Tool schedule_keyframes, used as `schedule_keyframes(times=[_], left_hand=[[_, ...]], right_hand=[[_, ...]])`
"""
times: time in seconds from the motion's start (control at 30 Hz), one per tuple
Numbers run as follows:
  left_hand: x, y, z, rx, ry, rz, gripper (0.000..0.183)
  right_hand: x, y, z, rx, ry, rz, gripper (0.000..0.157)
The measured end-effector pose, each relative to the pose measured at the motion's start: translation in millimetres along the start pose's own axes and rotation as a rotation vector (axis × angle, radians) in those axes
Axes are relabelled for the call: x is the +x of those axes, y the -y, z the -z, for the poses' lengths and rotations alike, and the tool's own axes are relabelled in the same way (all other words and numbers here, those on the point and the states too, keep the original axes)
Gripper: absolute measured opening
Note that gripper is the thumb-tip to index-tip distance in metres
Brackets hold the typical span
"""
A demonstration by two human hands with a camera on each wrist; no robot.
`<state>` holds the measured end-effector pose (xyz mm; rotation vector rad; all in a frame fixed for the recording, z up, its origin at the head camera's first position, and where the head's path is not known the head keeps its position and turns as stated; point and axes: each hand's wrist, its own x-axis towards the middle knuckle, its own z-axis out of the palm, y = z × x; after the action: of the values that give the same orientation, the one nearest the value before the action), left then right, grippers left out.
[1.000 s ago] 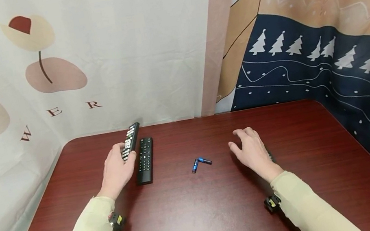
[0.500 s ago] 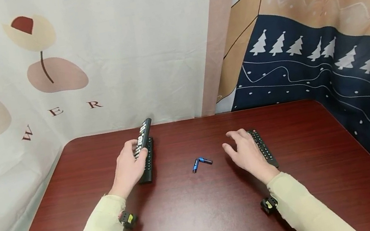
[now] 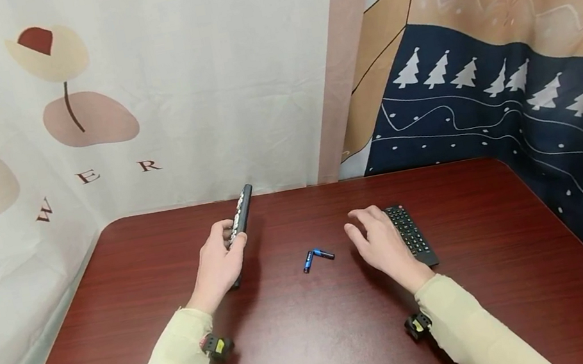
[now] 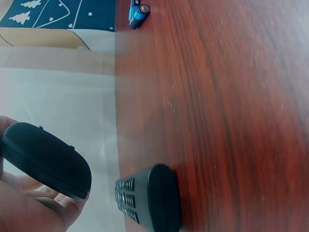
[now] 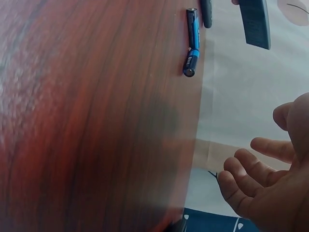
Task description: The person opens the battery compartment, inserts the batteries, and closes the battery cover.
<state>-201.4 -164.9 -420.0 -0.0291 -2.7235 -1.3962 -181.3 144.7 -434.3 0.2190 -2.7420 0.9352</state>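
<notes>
My left hand grips a dark remote control with light buttons, tilted up above the table's far left part. In the left wrist view its smooth black end shows. A second black remote control lies on the table below it, mostly hidden by the hand in the head view. My right hand hovers over the table with fingers apart and nothing in them. Just right of it, partly covered by it, lies a third black remote control.
Two blue-and-black batteries lie at an angle to each other between the hands. The reddish-brown table ends at a light printed curtain behind, with a navy tree-patterned cloth on the right.
My left hand has moved right with its remote control, over the second remote, covering most of it. My right hand has shifted slightly left, uncovering more of the third remote.
</notes>
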Motion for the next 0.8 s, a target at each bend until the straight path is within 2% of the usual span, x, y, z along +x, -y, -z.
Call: schedule_keyframes(times=[0.4,0.8], left_hand=[[-3.2,-9.8,-10.3,-0.030,0.039,0.035,0.044],[-3.8,-17.6,-22.4,-0.117,0.052,0.061,0.044]], right_hand=[[-1,6,-8.4,0.060,-0.008,0.014,0.034],[-1,14,-15.1,0.101,-0.030,0.028,0.032]])
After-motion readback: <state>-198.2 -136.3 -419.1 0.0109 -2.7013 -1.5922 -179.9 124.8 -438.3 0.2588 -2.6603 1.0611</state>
